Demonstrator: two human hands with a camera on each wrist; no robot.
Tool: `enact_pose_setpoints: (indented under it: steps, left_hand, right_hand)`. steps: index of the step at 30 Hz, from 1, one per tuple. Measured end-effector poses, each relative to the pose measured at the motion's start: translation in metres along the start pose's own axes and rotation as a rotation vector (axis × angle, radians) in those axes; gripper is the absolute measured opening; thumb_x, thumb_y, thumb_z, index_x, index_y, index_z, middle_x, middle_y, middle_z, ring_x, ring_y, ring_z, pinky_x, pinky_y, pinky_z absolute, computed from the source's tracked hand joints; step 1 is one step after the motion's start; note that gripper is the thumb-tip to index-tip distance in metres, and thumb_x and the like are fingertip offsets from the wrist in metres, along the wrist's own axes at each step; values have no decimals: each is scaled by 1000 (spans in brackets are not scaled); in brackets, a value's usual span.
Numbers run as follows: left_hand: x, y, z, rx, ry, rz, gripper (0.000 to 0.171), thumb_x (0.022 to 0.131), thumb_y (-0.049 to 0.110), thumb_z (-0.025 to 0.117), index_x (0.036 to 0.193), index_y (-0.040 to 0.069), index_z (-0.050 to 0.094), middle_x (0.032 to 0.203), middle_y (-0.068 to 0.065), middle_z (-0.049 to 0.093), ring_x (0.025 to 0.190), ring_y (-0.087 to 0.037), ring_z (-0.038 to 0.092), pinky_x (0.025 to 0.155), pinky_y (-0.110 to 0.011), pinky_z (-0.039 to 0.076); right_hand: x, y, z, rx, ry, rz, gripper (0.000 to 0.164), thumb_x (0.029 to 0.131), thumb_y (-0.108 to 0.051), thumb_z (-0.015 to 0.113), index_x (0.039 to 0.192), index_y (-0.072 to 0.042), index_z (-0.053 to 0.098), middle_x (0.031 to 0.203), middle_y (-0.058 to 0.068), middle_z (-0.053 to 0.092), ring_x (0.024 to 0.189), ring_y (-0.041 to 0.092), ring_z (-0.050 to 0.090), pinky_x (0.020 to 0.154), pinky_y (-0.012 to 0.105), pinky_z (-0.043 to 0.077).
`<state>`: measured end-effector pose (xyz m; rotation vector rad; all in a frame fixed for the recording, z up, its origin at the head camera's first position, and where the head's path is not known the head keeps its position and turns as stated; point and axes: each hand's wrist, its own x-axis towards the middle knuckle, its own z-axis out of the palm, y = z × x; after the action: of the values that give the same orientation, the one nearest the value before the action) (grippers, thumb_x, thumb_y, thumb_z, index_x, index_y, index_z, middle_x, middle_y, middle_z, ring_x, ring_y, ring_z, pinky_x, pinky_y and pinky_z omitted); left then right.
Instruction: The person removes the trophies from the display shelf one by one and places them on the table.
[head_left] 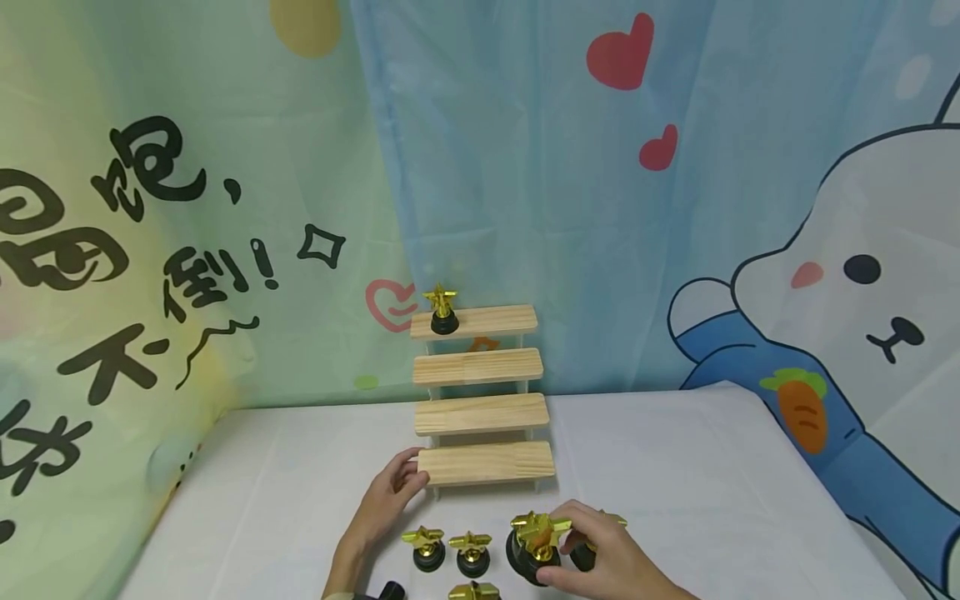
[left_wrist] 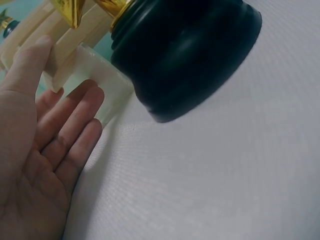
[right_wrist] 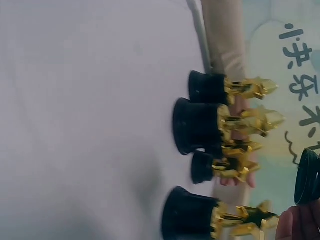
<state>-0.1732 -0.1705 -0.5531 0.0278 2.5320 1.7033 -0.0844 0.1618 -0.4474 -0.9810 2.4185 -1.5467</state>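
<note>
My left hand (head_left: 386, 496) is at the left end of the lowest board of a stepped wooden display stand (head_left: 486, 464). Its thumb lies on the board's edge in the left wrist view, the index finger curls behind it, and the other fingers extend below. With the thumb and fingers of my right hand (head_left: 600, 546) I hold a gold star trophy (head_left: 536, 528) with a round black base, raised above the white table. Its base (right_wrist: 306, 176) shows at the right edge of the right wrist view. Another trophy is partly hidden behind it, and one more (head_left: 582, 557) behind my right hand.
One star trophy (head_left: 444, 322) stands at the left of the top board. Several more, including a left one (head_left: 428, 556) and its neighbour (head_left: 472, 561), stand on the white tablecloth (head_left: 300, 475) before the stand. A printed curtain (head_left: 510, 192) hangs close behind.
</note>
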Motion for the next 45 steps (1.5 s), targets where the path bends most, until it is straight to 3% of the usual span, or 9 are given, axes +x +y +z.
enact_pose_setpoints:
  steps: [4, 7, 14, 24, 34, 45]
  left_hand:
    - [0, 1, 0, 8, -8, -9, 65, 89, 51, 63, 141, 15, 47, 114, -4, 70, 106, -16, 65, 89, -22, 51]
    - [0, 1, -1, 8, -13, -9, 64, 89, 50, 63, 141, 16, 46, 115, -4, 69, 108, -17, 64, 91, -24, 50]
    - [-1, 1, -1, 15, -15, -7, 64, 90, 50, 63, 141, 16, 47, 115, -4, 69, 108, -17, 64, 92, -26, 50]
    - [-1, 0, -1, 12, -15, 14, 62, 90, 49, 62, 140, 16, 47, 115, -5, 69, 109, -18, 64, 90, -21, 50]
    - [0, -3, 0, 22, -5, 2, 62, 90, 51, 62, 140, 17, 47, 115, -4, 69, 109, -19, 64, 98, -39, 50]
    - [0, -2, 1, 28, -4, 1, 62, 90, 50, 61, 141, 17, 47, 115, -4, 69, 109, -18, 64, 97, -38, 51]
  right_hand:
    - [-5, 9, 4, 48, -73, 162, 35, 89, -25, 70, 118, -9, 59, 106, 6, 59, 84, -2, 56, 71, 26, 53]
    - [-7, 15, 9, 70, -105, 207, 39, 90, -26, 70, 119, -4, 57, 108, 8, 57, 84, -3, 57, 71, 27, 55]
    - [-14, 33, 20, 44, -92, 127, 38, 87, -20, 73, 115, 2, 60, 101, 11, 60, 86, -4, 57, 70, 24, 54]
    - [-24, 65, 40, -27, -68, -62, 25, 85, -16, 74, 102, -4, 60, 92, 4, 59, 83, -7, 51, 65, 21, 49]
    - [-23, 75, 43, -50, -108, 27, 26, 87, -19, 71, 101, 1, 61, 92, 8, 60, 86, -10, 49, 68, 21, 49]
    - [-23, 76, 48, -21, -83, 39, 23, 87, -20, 72, 100, -3, 62, 91, 3, 61, 85, -10, 51, 67, 22, 50]
